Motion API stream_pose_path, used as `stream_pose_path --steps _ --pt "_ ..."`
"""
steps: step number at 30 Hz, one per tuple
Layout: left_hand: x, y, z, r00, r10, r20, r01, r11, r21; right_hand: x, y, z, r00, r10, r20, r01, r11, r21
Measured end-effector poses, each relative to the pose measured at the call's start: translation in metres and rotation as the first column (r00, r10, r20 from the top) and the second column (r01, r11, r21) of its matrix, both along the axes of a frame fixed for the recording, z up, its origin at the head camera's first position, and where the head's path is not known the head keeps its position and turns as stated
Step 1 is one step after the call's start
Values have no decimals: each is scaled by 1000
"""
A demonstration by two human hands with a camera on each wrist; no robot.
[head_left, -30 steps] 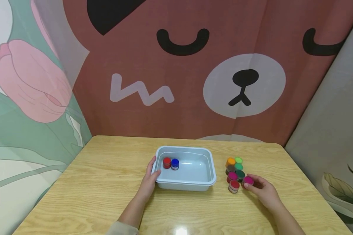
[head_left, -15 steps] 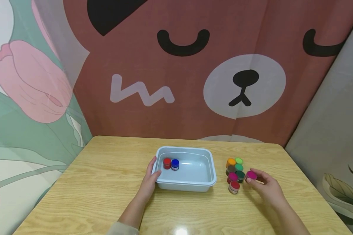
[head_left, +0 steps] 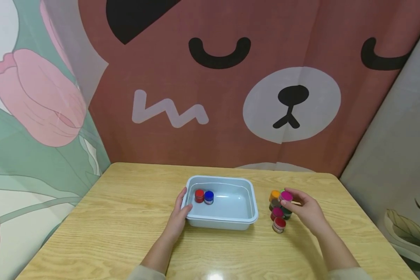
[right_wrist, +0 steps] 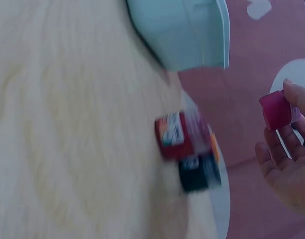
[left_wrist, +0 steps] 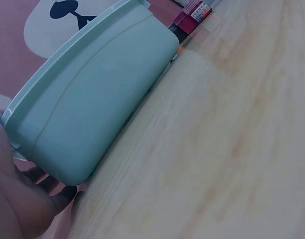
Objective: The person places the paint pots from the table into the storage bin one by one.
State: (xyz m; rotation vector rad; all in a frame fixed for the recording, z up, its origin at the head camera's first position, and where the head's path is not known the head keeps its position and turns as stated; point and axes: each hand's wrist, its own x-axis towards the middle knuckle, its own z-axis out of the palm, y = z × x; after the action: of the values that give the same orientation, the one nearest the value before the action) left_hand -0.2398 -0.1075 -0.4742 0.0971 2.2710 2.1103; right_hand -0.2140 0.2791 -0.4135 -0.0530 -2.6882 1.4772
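Your left hand (head_left: 176, 217) grips the left end of a pale blue tray (head_left: 231, 210), thumb at the rim, fingers bent against the outer wall. Inside it, towards the left, 1 red jar (head_left: 199, 196) and 1 blue jar (head_left: 209, 197) stand side by side. Your right hand (head_left: 307, 209) holds 1 magenta-lidded jar (head_left: 286, 196) raised over a cluster of jars (head_left: 277, 214) on the wooden tabletop (head_left: 126, 217), right of the tray, its fingers parted only as far as the jar they pinch.
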Motion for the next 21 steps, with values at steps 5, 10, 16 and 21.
stream_pose_path --steps 5,10,16,21 --pt "0 -1 0 1000 -1 1 1 1000 7 -11 -21 8 999 32 3 -32 998 -56" --pt "-2 -1 -1 1000 -3 4 3 1000 12 -23 -41 14 998 59 15 -58 994 -88" --pt "-2 -1 -2 1000 -5 17 5 1000 10 -35 -60 17 996 92 -6 -92 993 -80" --pt "-1 -1 -1 1000 -6 16 5 1000 14 -44 -76 20 993 116 -9 -116 990 -76"
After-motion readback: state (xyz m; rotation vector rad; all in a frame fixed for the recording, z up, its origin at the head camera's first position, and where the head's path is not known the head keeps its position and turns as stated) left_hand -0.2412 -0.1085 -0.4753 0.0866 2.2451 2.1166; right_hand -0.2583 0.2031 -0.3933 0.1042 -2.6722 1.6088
